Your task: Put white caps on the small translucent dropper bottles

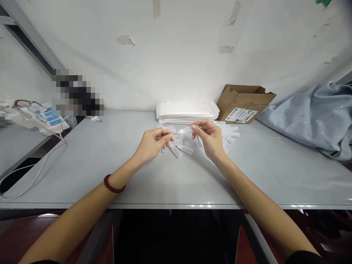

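My right hand (pixel 209 137) pinches a small translucent plastic tube (pixel 185 130) by its far end, its narrow white tip pointing left. My left hand (pixel 156 142) is closed, thumb against forefinger, on a thin dark pin-like piece (pixel 175 133) that meets or nearly meets the tube's tip; contact is too small to tell. Below and between the hands, several similar translucent tubes (pixel 184 149) lie loose on the grey table (pixel 170 183). More of these clear pieces (pixel 232 135) are heaped just beyond my right hand, partly hidden by it. A dark red bead bracelet (pixel 114 185) circles my left wrist.
Flat white packets (pixel 187 112) are stacked against the wall behind the hands. An opened, labelled cardboard box (pixel 244 104) leans beside them. Light-blue fabric (pixel 313 113) lies at the right. A power strip (pixel 51 119) and a white cable (pixel 45 161) are at the left.
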`<state>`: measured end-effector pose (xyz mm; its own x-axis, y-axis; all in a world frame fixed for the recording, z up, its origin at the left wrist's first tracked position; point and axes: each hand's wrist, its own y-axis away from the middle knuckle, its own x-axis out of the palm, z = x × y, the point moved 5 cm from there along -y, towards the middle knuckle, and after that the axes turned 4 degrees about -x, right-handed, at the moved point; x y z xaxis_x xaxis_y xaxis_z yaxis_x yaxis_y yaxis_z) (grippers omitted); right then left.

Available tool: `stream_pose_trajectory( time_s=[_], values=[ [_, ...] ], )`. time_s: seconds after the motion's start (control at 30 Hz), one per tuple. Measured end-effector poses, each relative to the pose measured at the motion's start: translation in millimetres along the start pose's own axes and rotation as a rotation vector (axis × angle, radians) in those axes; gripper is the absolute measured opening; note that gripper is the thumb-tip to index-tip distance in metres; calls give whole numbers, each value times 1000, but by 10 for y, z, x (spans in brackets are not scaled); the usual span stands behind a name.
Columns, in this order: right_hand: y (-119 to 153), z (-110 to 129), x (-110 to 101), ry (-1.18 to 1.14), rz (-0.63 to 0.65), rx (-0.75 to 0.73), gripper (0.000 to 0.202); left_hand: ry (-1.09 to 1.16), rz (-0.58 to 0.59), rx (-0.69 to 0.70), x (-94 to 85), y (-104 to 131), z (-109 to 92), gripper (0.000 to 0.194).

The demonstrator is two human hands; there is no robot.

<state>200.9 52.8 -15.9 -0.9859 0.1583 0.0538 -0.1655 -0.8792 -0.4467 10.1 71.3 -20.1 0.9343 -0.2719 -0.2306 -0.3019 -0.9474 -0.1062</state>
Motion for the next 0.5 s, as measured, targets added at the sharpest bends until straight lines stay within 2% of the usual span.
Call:
stream_pose_trajectory(
  time_s=[0.5],
  values=[
    [1, 4, 3, 19, -6, -6, 19, -27, -5, -9, 6, 23, -19, 20]
  ],
)
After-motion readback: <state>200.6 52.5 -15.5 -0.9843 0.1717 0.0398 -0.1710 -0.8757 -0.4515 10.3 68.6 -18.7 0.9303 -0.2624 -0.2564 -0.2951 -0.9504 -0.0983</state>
